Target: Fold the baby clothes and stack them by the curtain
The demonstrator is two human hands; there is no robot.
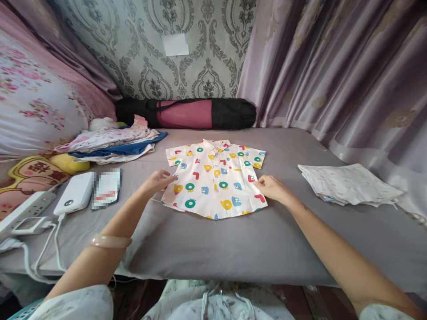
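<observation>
A small white short-sleeved shirt (215, 180) with colourful letter prints lies spread flat, front side up, on the grey sheet. Its collar points away from me and its curved hem faces me. At the shirt's left side edge, my left hand (160, 181) pinches the fabric between thumb and fingers. My right hand (271, 187) grips the opposite side edge at about the same height. Both sleeves lie stretched outward beyond the hands.
Folded light cloths (350, 183) lie at the right. A pile of clothes (115, 142) sits back left. Nearer are a white power bank (75, 192), a blurred phone-like object (106, 189) and a power strip (26, 211) with cables. A rolled bag (185, 114) lies along the wall.
</observation>
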